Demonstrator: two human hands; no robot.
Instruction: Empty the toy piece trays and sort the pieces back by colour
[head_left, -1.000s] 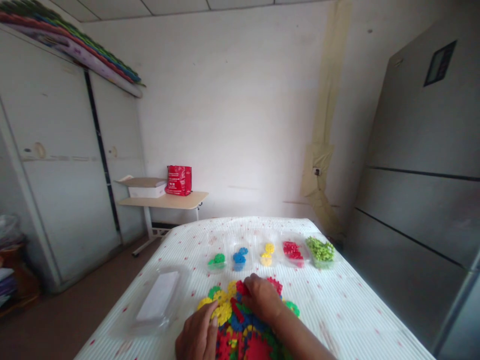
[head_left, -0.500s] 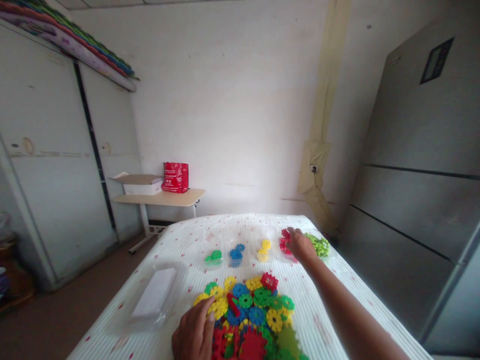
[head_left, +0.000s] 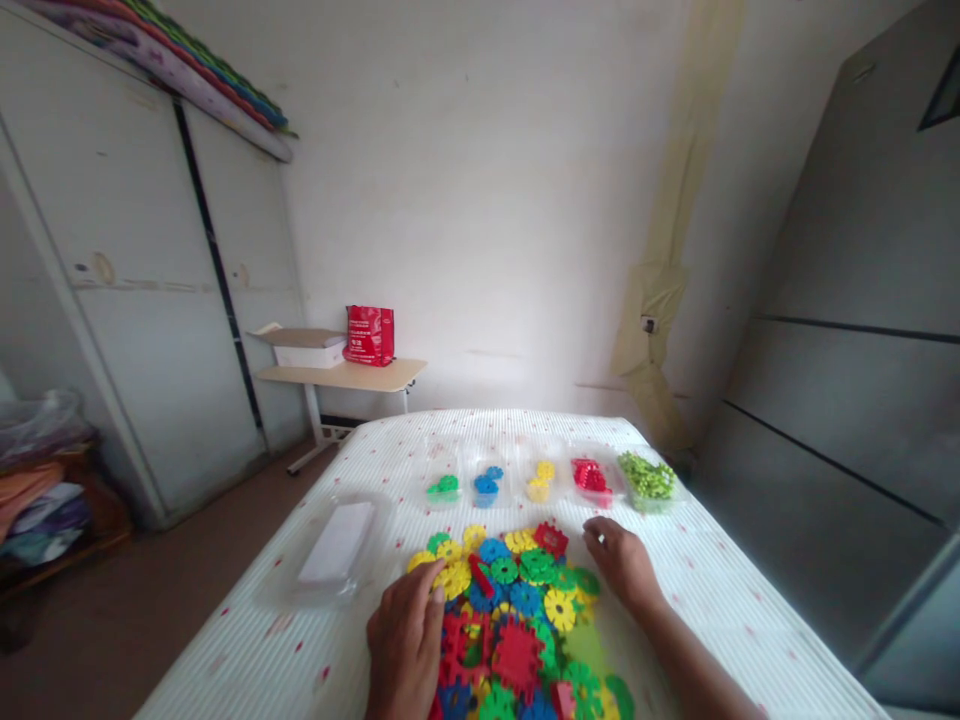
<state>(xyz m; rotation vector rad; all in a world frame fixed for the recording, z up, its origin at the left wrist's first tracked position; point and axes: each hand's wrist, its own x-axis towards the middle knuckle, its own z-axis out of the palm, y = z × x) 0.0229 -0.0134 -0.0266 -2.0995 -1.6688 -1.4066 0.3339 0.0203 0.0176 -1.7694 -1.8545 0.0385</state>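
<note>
A heap of plastic snowflake and square interlocking pieces in red, yellow, blue and green lies at the table's near middle. My left hand (head_left: 409,635) rests against the heap's left side, fingers stretched out beside a yellow snowflake piece (head_left: 453,578), holding nothing. Just right of the heap, my right hand (head_left: 622,565) hovers with loosely bent fingers and nothing visible in them, nearest a red square piece (head_left: 550,539). Behind stand clear containers with green pieces (head_left: 444,486), blue pieces (head_left: 487,482), yellow pieces (head_left: 540,482), red pieces (head_left: 591,476) and light-green pieces (head_left: 646,476).
A clear plastic box (head_left: 341,550) with a white sheet inside lies on the left of the patterned tablecloth (head_left: 247,640). A small side table (head_left: 375,376) beyond carries a red bag (head_left: 370,335) and a cardboard box (head_left: 307,350). A grey refrigerator (head_left: 847,330) stands at the right.
My right hand has drawn back from the red pieces' container to the right of the heap. My left hand stays by the heap. The view has shifted slightly.
</note>
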